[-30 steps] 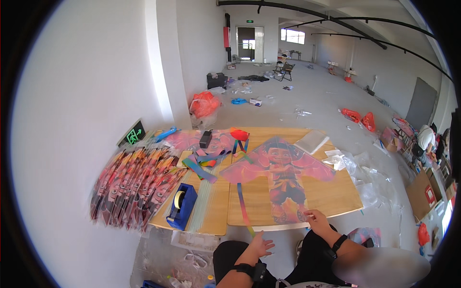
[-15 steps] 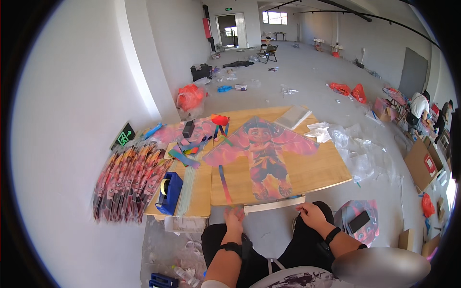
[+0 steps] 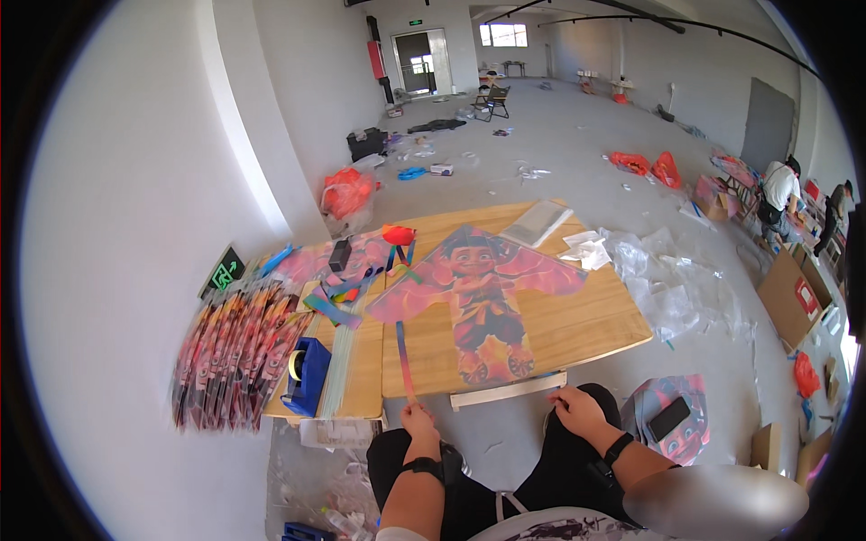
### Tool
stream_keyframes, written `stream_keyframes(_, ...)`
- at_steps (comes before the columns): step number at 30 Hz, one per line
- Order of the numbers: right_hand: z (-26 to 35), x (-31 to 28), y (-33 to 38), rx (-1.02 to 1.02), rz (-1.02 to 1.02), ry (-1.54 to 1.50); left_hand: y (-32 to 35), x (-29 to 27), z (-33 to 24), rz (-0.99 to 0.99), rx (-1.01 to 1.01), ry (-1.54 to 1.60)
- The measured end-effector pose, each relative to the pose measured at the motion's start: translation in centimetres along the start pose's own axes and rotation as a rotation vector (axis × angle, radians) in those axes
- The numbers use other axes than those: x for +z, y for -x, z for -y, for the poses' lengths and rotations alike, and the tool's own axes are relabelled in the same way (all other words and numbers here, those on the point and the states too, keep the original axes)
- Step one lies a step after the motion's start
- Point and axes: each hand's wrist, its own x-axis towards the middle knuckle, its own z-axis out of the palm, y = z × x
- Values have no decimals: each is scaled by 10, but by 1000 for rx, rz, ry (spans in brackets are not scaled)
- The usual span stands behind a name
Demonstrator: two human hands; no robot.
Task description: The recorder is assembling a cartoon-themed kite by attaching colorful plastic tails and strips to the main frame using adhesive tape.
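A printed kite with a cartoon figure and red wings lies spread on the wooden table. A narrow multicoloured ribbon hangs down from its left wing tip. At the near table edge, my left hand is closed, its fingertips pinching the ribbon's lower end. My right hand is by the front edge, close to the right end of a pale wooden bar. Its fingers are curled together; whatever may be in them is hidden.
On the left stand a blue tape dispenser, thin pale rods and a pile of wrapped kites. A clear plastic stack lies at the back. A phone rests by my right knee. Two people work at far right.
My left hand has moved left and slightly down, closing on the ribbon's end; the ribbon now hangs straighter. My right hand stays near the table edge. The whole view has shifted slightly.
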Motion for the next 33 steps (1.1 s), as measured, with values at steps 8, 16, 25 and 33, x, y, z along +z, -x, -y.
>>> stream_keyframes(8, 4, 5, -4, -5, 0, 32, 0, 3, -7, -122, 91, 57)
stream_keyframes(16, 6, 8, -9, -57, 15, 62, 9, 5, -18, -125, -155, 167)
stream_keyframes(25, 0, 23, -35, -9, 60, -4, 51, 7, -48, -47, 60, 27)
stream_keyframes(33, 2, 30, -47, 54, 24, -157, 50, 7, -108, 56, 225, 197)
